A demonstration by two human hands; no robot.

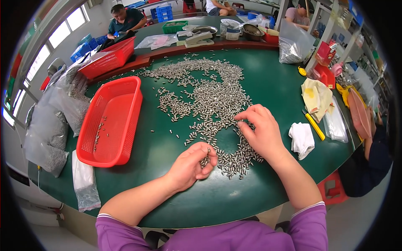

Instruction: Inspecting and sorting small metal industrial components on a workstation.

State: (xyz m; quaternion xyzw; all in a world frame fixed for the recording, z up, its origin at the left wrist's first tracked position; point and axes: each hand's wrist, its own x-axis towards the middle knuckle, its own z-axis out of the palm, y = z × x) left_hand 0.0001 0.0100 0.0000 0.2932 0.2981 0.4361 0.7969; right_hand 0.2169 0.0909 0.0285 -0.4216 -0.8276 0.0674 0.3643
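Note:
A wide heap of small silvery metal pins spreads over the green table, with a bare ring-shaped gap at its near side. At the near left edge of the heap, my left hand is curled, with a metal pin between thumb and forefinger and more pins showing by its palm. My right hand reaches over the heap's right side, its thumb and forefinger tips close together at the pins. Whether they pinch one is too small to see. Left of the heap stands a red plastic basket with several pins inside.
Bags of metal parts crowd the left edge, near a flat plastic bag. On the right lie a white cloth, a yellow cutter and a glove. A raised wooden edge bounds the back. Other people sit around.

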